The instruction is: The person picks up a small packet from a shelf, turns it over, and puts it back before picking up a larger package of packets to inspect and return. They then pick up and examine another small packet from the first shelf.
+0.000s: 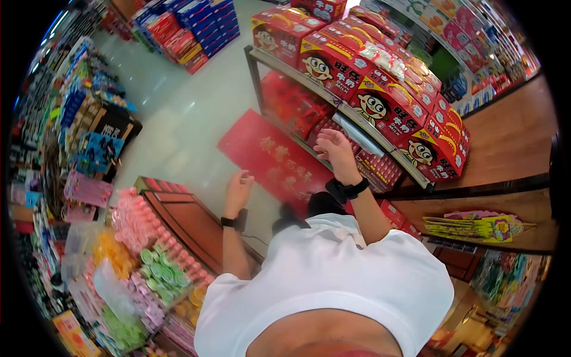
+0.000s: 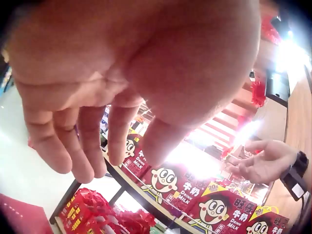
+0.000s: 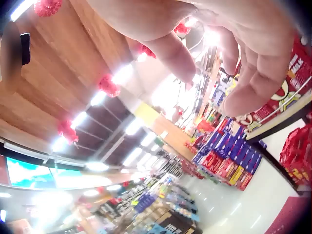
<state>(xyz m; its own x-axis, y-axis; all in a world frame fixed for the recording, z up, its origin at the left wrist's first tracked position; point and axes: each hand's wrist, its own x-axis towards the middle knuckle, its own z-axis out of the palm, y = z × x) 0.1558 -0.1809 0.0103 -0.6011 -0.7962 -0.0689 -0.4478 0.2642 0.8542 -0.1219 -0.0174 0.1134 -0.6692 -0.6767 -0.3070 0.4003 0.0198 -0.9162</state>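
My left hand (image 1: 238, 195) hangs over the pale floor, in front of my body, with nothing in it. Its palm and loosely bent fingers fill the top of the left wrist view. To the right, my right hand (image 1: 337, 156) is raised near the front of a shelf stacked with red milk boxes (image 1: 372, 106). It is empty too, the fingers relaxed and slightly bent. In the head view it overlaps the lower shelf, beside a silvery flat pack (image 1: 357, 134). Both wrists wear dark straps.
A red mat (image 1: 267, 152) with gold lettering lies on the floor ahead. Beside my left arm stands a brown wooden display (image 1: 187, 217) with pink, green and yellow packaged goods. Blue and red cartons (image 1: 205, 27) are stacked farther off. A wooden counter (image 1: 499, 143) runs along the right.
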